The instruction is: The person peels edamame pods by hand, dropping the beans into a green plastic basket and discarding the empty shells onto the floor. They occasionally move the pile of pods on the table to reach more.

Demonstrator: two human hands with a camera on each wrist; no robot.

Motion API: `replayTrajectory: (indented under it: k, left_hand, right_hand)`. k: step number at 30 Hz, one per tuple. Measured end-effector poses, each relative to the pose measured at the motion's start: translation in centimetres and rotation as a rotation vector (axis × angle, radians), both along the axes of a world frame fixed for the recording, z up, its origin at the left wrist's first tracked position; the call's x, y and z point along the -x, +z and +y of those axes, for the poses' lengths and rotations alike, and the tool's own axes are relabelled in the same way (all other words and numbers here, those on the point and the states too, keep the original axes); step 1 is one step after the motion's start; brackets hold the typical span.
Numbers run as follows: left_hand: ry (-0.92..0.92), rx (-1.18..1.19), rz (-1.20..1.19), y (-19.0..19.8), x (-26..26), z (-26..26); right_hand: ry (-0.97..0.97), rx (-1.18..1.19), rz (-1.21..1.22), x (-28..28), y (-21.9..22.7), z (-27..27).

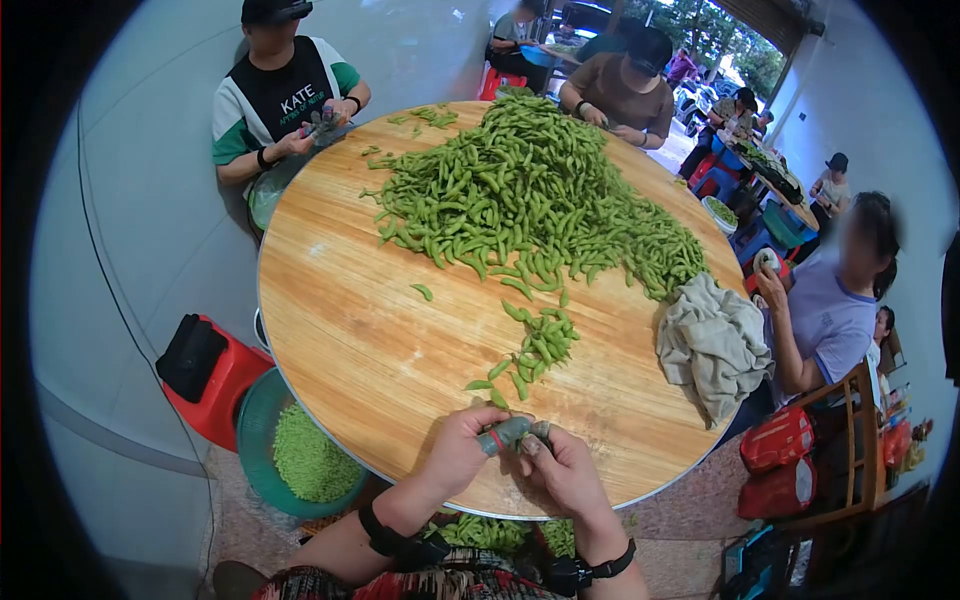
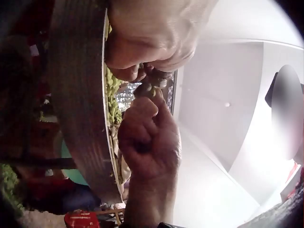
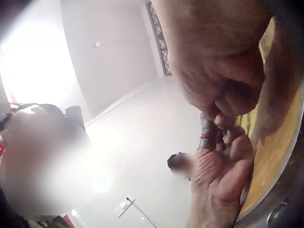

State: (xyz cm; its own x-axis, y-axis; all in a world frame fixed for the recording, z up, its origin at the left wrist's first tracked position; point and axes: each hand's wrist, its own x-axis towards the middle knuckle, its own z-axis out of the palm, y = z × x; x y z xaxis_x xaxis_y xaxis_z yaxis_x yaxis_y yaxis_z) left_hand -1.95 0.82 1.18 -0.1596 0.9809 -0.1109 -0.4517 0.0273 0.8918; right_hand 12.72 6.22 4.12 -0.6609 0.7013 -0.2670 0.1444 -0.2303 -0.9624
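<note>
A large heap of green pods (image 1: 520, 190) covers the far part of the round wooden table (image 1: 350, 330); a smaller cluster of pods (image 1: 545, 340) trails toward the front edge. Just beyond that edge's rim, my left hand (image 1: 455, 455) and right hand (image 1: 568, 475) meet, fingertips together. Grey coverings wrap some fingers, one with a red band. Between the fingertips a small green pod (image 2: 153, 92) shows in the left wrist view, pinched by both hands and mostly hidden. The right wrist view shows my left palm (image 3: 221, 175) facing up below my right hand (image 3: 223, 71).
A grey cloth (image 1: 712, 345) lies at the table's right. Left of the table, a green basin (image 1: 255, 440) holds shelled beans (image 1: 310, 455) beside a red stool (image 1: 225, 385). More pods (image 1: 485, 532) are below the front edge. Several people sit around this table and others.
</note>
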Motion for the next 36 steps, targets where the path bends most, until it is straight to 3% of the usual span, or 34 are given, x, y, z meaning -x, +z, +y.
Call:
replayTrajectory:
  k: [3,4,6,8,10,13,21,23,24,26,29,32,33,34,35,36]
  left_hand:
    - [-0.007,0.026,0.051,-0.5,0.0,0.1]
    - [0.027,0.044,0.163,-0.6,0.1,0.2]
    - [0.073,0.113,0.405,-1.2,0.2,0.1]
    - [0.081,0.018,0.412,-1.2,0.2,0.3]
    - [0.086,0.0,0.219,-1.4,0.0,0.5]
    - [0.034,-0.024,0.198,-1.1,0.0,0.6]
    - [0.182,-0.19,0.467,-0.9,-0.3,0.4]
    - [-0.01,-0.04,0.246,0.0,0.0,0.3]
    - [-0.007,-0.035,0.243,-0.2,0.2,0.3]
    - [-0.169,-0.049,-0.242,-0.9,0.7,0.5]
    - [-0.249,-0.094,-0.377,-1.7,1.1,0.7]
    - [-0.205,0.028,-0.386,-0.7,0.5,0.6]
    - [-0.204,0.023,-0.389,-0.1,0.1,0.5]
    - [-0.15,0.022,-0.218,0.5,-0.3,0.4]
    - [-0.094,0.023,-0.047,0.8,-0.5,0.3]
    - [-0.092,0.018,-0.052,0.8,-0.5,0.4]
  right_hand:
    - [-0.021,-0.003,0.017,0.2,-1.2,0.1]
    - [0.001,0.267,0.134,0.0,-0.8,0.0]
    - [0.015,0.418,0.239,-0.1,-0.7,0.1]
    - [0.056,0.461,0.284,-0.7,-0.8,0.3]
    - [0.073,0.489,0.354,-0.8,-0.5,0.5]
    - [0.036,0.486,0.288,-0.9,-0.3,0.5]
    - [0.02,0.558,0.302,-0.8,-0.3,0.3]
    - [0.024,0.588,0.302,-0.8,-0.3,0.0]
    - [0.022,0.61,0.317,-0.9,-0.1,-0.1]
    - [0.021,0.633,0.331,-1.0,-0.1,-0.2]
    - [0.042,0.681,0.359,-1.1,-0.2,-0.2]
    - [-0.007,0.604,0.268,-0.7,0.1,-0.3]
    - [-0.011,0.352,0.131,-0.4,0.1,-0.4]
    - [-0.015,0.098,-0.006,-0.2,0.1,-0.5]
    - [-0.012,0.093,-0.01,-0.1,0.0,-0.5]
    - [-0.025,-0.074,-0.063,-0.1,-0.2,-0.5]
